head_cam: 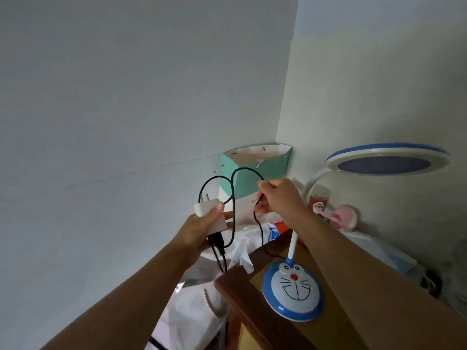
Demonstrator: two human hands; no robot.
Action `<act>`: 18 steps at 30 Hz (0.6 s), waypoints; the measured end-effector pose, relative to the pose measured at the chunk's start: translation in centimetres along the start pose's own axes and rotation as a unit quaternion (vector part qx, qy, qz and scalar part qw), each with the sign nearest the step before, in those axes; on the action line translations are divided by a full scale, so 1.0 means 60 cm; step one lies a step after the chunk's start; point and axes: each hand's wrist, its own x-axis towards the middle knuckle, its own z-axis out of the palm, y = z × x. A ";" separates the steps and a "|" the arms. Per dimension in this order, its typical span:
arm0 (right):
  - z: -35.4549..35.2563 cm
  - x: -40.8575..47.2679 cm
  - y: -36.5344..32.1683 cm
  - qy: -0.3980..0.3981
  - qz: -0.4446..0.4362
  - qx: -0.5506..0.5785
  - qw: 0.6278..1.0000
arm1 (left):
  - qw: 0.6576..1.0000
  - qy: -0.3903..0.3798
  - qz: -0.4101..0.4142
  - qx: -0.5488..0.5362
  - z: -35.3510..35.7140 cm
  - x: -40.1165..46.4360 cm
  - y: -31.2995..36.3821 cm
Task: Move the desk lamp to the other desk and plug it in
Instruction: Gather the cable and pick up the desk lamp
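Desk lamp (293, 286) standing on wooden desk (336, 299), cord (235, 188) looped above. Left hand (202, 231) closed around white plug adapter (209, 213); right hand (278, 198) pinching cord. Best untangled before seeking a socket, none visible.

Dim, flat light; wide-angle bending at edges, lower right perhaps blurred.

I'm looking into a corner of a lived-in home room, likely a bedroom: 2 plain painted walls (126, 97), a wooden desk (252, 311), a cartoon-cat desk lamp (293, 289), a teal paper bag (252, 178), plastic bags (197, 304) and pink trinkets (341, 215).
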 end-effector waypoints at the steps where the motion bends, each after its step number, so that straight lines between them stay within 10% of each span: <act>1: -0.002 0.008 -0.001 0.014 0.002 -0.009 1.000 | 1.000 -0.015 0.006 -0.004 0.006 0.009 0.003; 18: -0.023 0.054 -0.014 0.030 0.034 0.011 0.999 | 0.994 0.025 0.014 0.106 0.050 0.120 0.013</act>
